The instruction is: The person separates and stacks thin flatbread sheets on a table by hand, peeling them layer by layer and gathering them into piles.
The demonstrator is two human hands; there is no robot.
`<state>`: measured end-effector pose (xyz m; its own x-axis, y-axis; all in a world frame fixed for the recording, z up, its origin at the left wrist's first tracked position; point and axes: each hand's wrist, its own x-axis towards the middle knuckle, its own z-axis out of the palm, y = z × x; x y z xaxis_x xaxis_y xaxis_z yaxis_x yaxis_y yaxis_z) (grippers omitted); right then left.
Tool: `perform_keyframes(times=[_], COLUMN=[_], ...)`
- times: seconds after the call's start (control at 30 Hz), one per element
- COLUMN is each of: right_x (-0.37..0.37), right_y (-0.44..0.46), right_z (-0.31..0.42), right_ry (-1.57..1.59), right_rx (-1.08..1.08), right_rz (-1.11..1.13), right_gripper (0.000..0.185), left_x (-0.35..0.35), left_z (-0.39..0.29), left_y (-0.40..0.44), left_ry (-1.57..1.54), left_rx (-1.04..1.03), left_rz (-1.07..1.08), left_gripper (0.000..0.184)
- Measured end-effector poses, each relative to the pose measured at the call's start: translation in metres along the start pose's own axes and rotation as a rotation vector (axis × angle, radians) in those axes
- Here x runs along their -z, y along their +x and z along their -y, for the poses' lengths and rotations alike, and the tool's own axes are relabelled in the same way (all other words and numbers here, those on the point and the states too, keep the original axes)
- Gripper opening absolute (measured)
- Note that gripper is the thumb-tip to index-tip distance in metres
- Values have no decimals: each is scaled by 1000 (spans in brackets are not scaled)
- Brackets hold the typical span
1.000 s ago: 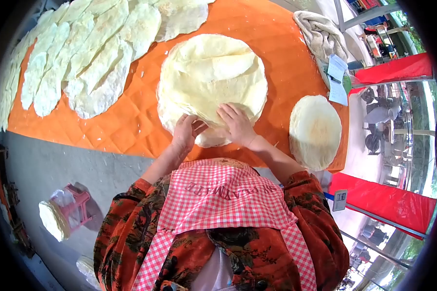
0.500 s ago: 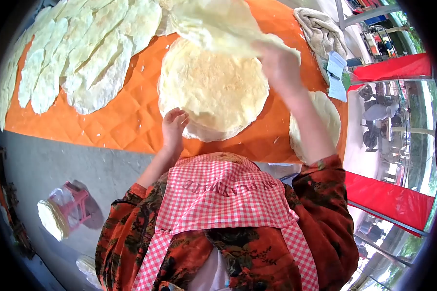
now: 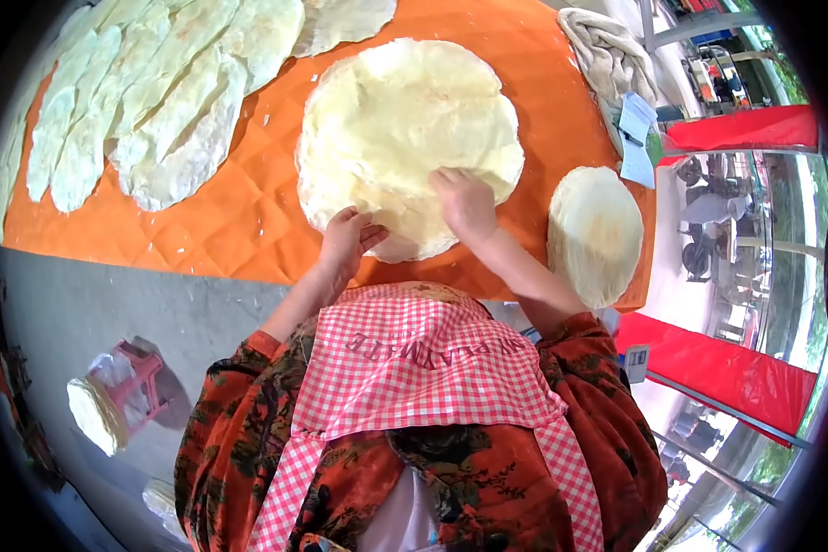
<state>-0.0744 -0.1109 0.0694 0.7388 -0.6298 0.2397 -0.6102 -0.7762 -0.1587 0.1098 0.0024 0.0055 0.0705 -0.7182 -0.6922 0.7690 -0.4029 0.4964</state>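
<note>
A stack of thin round flatbreads lies in front of me on the orange cloth. The top sheet covers most of the pile, its near side slightly rumpled. My right hand rests on the near right part of the pile, fingers bent down and closed on the top flatbread; the fingertips are partly hidden. At the near left edge, my left hand touches the pile with loosely curled fingers apart, holding nothing I can see.
Overlapping flatbreads spread across the table's far left. A smaller pile lies at the right edge, near a crumpled towel and blue paper. On the floor at left, a pink stool stands beside a round pale stack.
My right hand has come down and toward me from the far right, bringing the raised flatbread onto the stack. My left hand has shifted slightly right along the stack's near edge.
</note>
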Motion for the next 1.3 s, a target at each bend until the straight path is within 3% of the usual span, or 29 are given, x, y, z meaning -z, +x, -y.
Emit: perform_keyframes(times=[0.1,0.13,0.23,0.27,0.37,0.43,0.47,0.5,0.53,0.57,0.63,0.77,0.87,0.97,1.0,1.2,1.3], right_x=[-34,-37,-45,-44,-35,-68,-82,-67,-46,-15,57,104,41,-35,-55,-31,-20], right_y=[-27,-32,-39,-44,-45,-50,-45,-29,-5,22,65,70,32,-7,-16,-3,-3], right_z=[5,9,16,18,24,0,-16,-28,-46,-55,-52,-21,-1,8,9,10,19], right_ry=[47,42,86,158,21,112,159,244,209,236,177,-25,-12,117,121,160,133], right_rx=[43,9,-4,-64,-35,-67,-79,-91,-258,-343,-186,10,52,-28,2,-48,-34], right_rz=[49,174,34,118,25,-34,-65,-52,254,297,-6,-287,-278,-41,-103,-99,-31], right_gripper=[17,26,36,46,42,38,36,22,11,8,12,22,26,19,18,15,17], left_x=[0,-1,-1,1,-4,-8,-10,-11,-9,-3,6,31,44,50,52,39,21], left_z=[5,4,4,6,1,-1,1,3,6,11,17,12,10,5,2,-11,-16], left_y=[9,10,9,7,7,2,3,5,5,6,14,19,28,31,33,23,12], left_ry=[6,6,-26,-54,-164,-266,-149,-31,90,159,291,558,416,411,436,472,357], left_rx=[-1,-12,-35,-11,20,12,-42,-98,-147,-186,-280,-622,-547,-488,-471,-408,-271], left_rz=[76,99,141,140,200,298,251,203,152,144,139,-398,-390,-366,-357,-286,-209], left_gripper=[27,25,24,25,29,35,37,40,42,44,47,43,42,41,41,38,31])
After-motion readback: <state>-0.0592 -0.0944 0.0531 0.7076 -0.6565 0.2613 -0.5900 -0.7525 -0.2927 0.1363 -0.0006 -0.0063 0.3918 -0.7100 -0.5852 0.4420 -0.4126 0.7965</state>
